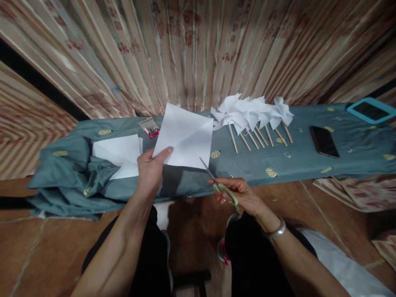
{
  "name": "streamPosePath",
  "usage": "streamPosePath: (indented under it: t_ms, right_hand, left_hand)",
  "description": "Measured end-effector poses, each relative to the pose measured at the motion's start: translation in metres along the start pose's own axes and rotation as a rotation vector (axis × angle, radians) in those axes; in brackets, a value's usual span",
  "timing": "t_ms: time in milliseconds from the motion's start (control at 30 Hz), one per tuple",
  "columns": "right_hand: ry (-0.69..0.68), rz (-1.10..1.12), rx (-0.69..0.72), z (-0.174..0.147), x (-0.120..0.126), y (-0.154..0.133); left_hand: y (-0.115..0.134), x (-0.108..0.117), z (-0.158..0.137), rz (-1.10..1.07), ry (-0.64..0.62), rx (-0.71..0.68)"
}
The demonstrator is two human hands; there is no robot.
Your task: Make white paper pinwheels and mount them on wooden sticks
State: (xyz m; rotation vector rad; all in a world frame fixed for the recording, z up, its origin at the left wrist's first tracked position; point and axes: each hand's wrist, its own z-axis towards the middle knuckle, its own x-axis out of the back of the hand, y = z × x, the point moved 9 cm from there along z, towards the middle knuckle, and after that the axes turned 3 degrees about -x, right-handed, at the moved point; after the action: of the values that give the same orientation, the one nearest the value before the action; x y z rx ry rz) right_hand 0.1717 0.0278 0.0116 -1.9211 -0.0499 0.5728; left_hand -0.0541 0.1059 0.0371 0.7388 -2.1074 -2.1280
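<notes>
My left hand (151,167) pinches the lower left edge of a white square sheet of paper (187,134), thumb on top. Faint diagonal creases cross the sheet, which is held up above the cloth. In my right hand (239,192) is a pair of scissors (224,192) with pale green handles, fingers around the loops. The blades point up and left, and their tip meets the sheet's bottom edge near its lower right corner. Whether the blades have cut into the paper I cannot tell.
More white sheets (119,154) lie on the left of the blue-green cloth (297,165), partly under its folds. Behind them is a small open box of pins (151,128). Several paper pinwheels (252,113) on sticks, a phone (324,141) and a blue-framed tablet (373,110) lie rightward.
</notes>
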Motion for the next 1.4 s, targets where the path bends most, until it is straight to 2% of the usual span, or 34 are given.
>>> streamPosePath:
  t_ms: [500, 833, 1400]
  right_hand:
    - [0.036, -0.013, -0.015, 0.002, 0.003, 0.005]
    - [0.067, 0.019, -0.015, 0.002, 0.001, 0.0]
    - [0.052, -0.011, 0.005, 0.003, 0.005, 0.005]
  left_hand:
    - [-0.001, 0.001, 0.0, -0.019, 0.011, 0.009]
    - [-0.003, -0.009, -0.008, -0.009, -0.03, 0.05]
    - [-0.004, -0.006, -0.007, 0.0, 0.0, 0.06]
